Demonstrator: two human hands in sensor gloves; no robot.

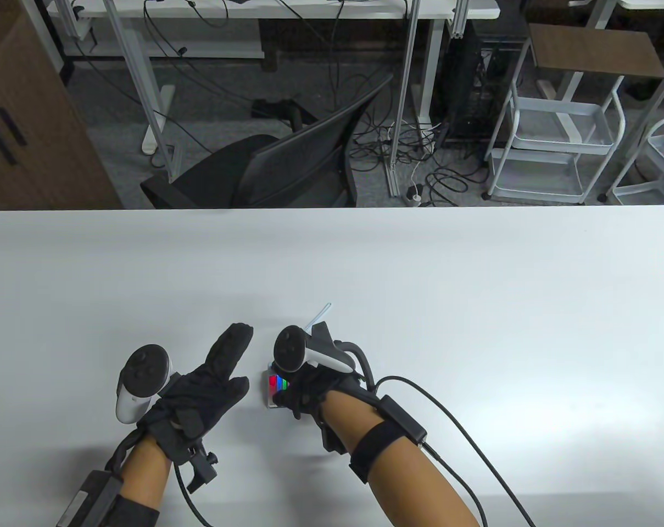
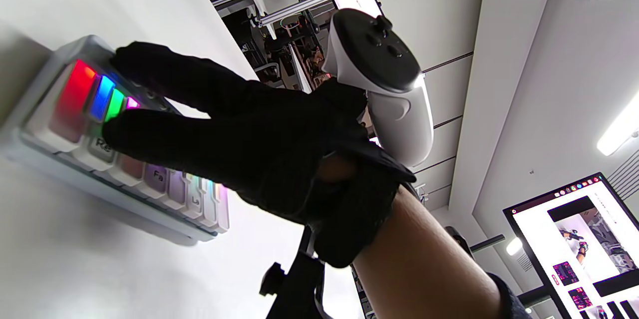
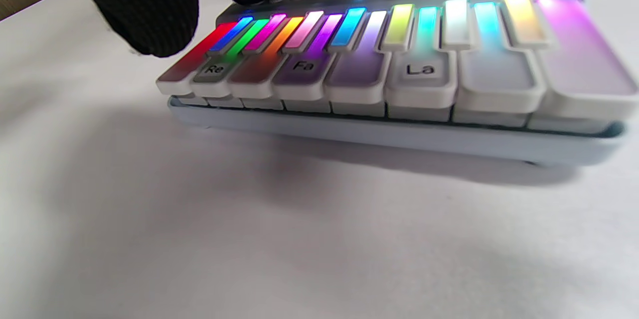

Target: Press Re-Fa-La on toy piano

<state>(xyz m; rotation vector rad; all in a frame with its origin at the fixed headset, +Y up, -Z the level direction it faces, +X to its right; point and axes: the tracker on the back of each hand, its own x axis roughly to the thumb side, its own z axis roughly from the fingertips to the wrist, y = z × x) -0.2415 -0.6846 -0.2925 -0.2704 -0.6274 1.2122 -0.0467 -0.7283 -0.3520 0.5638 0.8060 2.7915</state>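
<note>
The toy piano (image 1: 270,387) lies on the white table (image 1: 474,307), its keys lit in rainbow colours, mostly hidden under my right hand (image 1: 299,391). In the right wrist view the keys marked Re (image 3: 213,70), Fa (image 3: 303,66) and La (image 3: 419,70) show clearly, and gloved fingertips (image 3: 145,14) hang over the piano's left end. In the left wrist view my right hand (image 2: 214,124) has its fingers spread, one fingertip (image 2: 112,134) at the Re key; I cannot tell whether it presses. My left hand (image 1: 222,365) rests open on the table just left of the piano.
A thin clear cable (image 1: 321,314) runs from the piano's far side. A black cable (image 1: 463,433) trails from my right forearm across the table. An office chair (image 1: 266,170) stands beyond the table's far edge.
</note>
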